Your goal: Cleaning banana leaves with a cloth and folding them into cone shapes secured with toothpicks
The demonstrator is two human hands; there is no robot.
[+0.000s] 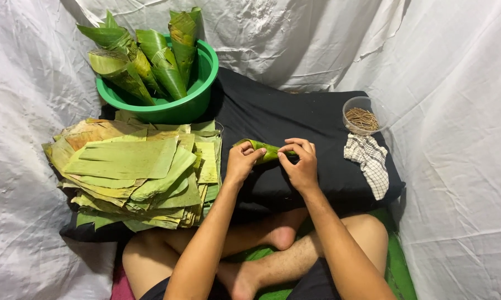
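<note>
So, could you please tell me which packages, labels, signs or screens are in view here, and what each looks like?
No labels, signs or screens in view.
Round green plastic basin: top left, holding rolled green leaf cones.
Small clear round plastic cup: right, on the black cushion, holding thin brown sticks.

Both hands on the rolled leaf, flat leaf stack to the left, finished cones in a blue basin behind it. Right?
One thing is off: the basin is green, not blue, as the head view shows. The rest holds: the left hand and right hand are both on the rolled leaf, the flat leaf stack lies to the left, and the leaf cones stand in the basin behind the stack.
</note>
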